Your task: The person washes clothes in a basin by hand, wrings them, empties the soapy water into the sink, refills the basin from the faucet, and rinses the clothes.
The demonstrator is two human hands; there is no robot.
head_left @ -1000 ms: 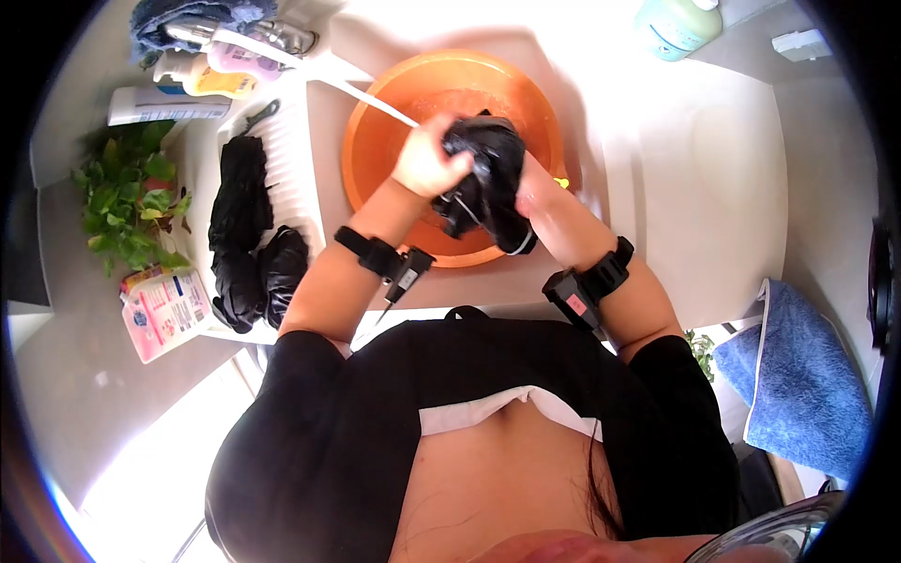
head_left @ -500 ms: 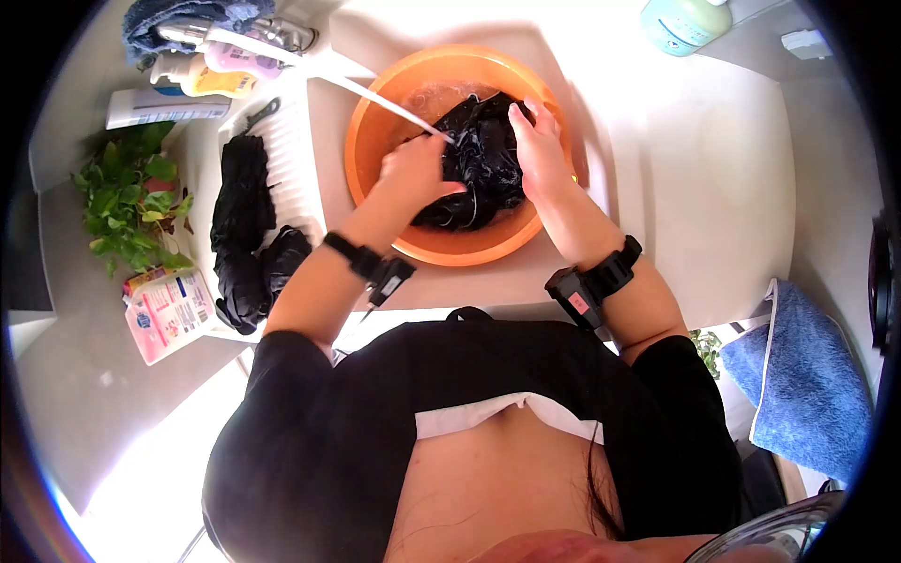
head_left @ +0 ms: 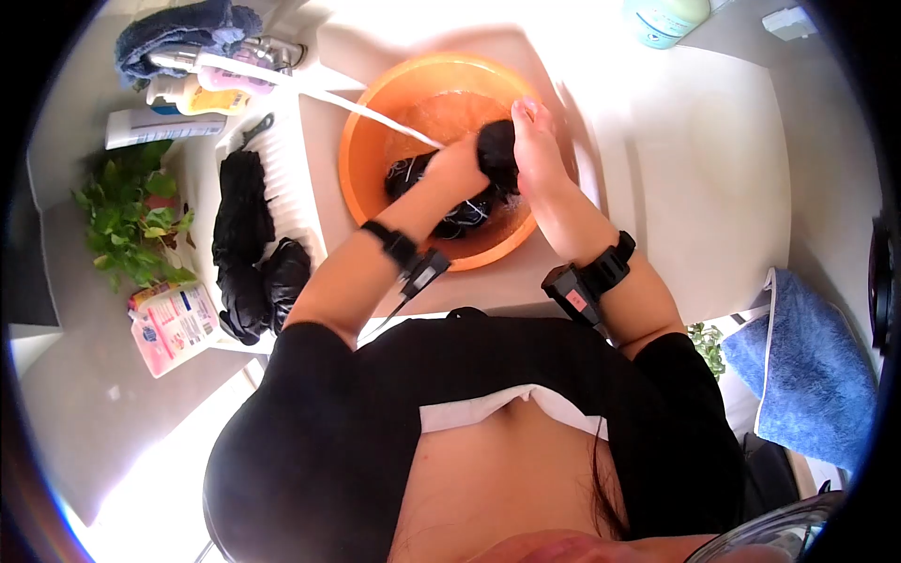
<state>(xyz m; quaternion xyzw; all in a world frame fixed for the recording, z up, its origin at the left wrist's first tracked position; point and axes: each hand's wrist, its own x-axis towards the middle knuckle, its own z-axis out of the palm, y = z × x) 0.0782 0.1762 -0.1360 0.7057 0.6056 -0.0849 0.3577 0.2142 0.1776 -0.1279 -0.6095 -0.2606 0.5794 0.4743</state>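
Note:
An orange basin (head_left: 366,159) sits in the sink with water in it. Black wet cloth (head_left: 465,218) lies in the basin, part of it raised between my hands. My left hand (head_left: 458,167) is closed on the cloth near the basin's middle, its fingertips partly hidden by the fabric. My right hand (head_left: 537,150) is at the basin's right side, fingers stretched up and together, its palm against the bunched cloth. A white stream (head_left: 375,114) runs from the tap (head_left: 178,60) into the basin, close to my left hand.
Left of the basin, more black cloth (head_left: 242,211) lies on the ribbed washboard (head_left: 282,202). Bottles (head_left: 211,97), a plant (head_left: 136,220) and a pink-white pouch (head_left: 174,328) stand farther left. A blue towel (head_left: 812,375) hangs at right; a green bottle (head_left: 666,19) stands at upper right.
The black cloth was held up bunched, then lowered into the basin and spread. Since then my left hand has moved right and gripped part of it beside my right hand.

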